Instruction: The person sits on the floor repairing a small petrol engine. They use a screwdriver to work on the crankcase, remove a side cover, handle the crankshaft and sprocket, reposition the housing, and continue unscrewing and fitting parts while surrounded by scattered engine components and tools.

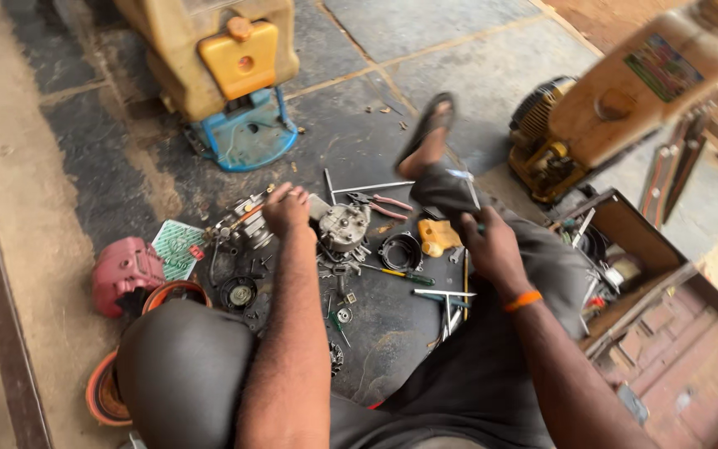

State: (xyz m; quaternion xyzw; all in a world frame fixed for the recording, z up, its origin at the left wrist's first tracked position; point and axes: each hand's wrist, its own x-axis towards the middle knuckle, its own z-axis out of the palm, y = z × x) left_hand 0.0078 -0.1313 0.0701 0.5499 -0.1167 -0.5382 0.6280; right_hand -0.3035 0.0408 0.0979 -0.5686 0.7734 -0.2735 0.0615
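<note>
I sit on a stone floor with my knees spread. My left hand is closed on a small metal engine part lying on the floor. Beside it stands a grey engine cylinder. My right hand rests on my right leg and grips a thin tool with a green handle; its tip is hidden. Pliers with red handles, a green-and-yellow screwdriver and several small loose parts lie between my legs.
A red engine cover and an orange ring lie at the left. A yellow tank on a blue base stands at the back. A yellow machine and an open wooden toolbox are at the right.
</note>
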